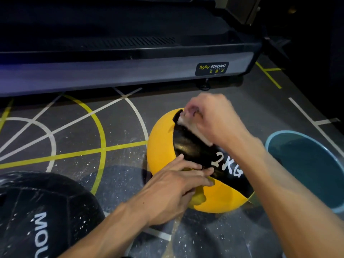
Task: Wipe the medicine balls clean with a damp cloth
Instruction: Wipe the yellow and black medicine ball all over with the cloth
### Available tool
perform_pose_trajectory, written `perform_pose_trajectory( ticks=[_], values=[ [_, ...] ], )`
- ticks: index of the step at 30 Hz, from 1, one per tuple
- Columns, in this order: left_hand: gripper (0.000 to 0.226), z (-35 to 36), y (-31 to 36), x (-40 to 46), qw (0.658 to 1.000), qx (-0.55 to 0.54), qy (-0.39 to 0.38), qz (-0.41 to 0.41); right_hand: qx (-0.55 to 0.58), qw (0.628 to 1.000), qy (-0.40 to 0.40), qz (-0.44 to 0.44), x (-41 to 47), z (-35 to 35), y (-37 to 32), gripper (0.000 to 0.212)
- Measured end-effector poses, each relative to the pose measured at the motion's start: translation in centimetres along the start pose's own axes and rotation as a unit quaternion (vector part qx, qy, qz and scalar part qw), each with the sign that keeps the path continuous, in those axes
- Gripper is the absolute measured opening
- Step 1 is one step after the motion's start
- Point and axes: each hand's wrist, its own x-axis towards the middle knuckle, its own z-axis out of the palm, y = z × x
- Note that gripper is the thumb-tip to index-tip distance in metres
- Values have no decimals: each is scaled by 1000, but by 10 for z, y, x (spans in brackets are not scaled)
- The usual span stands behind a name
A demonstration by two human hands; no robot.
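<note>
Head view: you are looking down at a marked gym floor (78, 138) with two medicine balls in front of a treadmill base (121, 71)
Black ball (42, 215): it is sitting at the far left, untouched, and pale specks are showing on it, so I judge it is waiting for its wipe
Left hand (173, 190): you are steadying the yellow and black ball (163, 138) with your fingers laid nearly straight across its near side, gripping nothing
Right hand (210, 116): you are bunching the cloth (188, 121) in curled fingers and pressing it on the ball's upper black panel; the blur is hiding detail
Bucket (309, 164): it is standing just right of the ball, under your right forearm
Progress: the black panel is looking glossy; by my reckoning this ball is partly done
</note>
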Motion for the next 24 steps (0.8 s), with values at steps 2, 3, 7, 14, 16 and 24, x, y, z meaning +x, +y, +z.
perform_pose_trajectory(
  ticks=[2, 3, 7, 14, 16, 24],
  values=[
    [52, 0, -1, 0, 1000, 2, 1, 6, -25, 998, -48, -34, 5, 6, -4, 18],
    [52, -2, -1, 0, 1000, 1, 2, 6, -11, 991, -109, -75, 1, 11, -7, 14],
    [47, -4, -6, -2, 1000, 19, 16, -5, 154, 983, -74, -73, -38, -3, 17, 7],
    [41, -7, -12, 4, 998, 11, 56, -7, 381, 910, 72, 150, -152, 13, 46, 13],
    [41, -7, -9, 9, 998, 12, 67, -8, 421, 882, 88, 191, -169, 27, 40, 12],
    [38, -6, -5, 2, 995, -31, 89, -24, 447, 875, 64, 176, -185, 16, 28, 11]
  ],
)
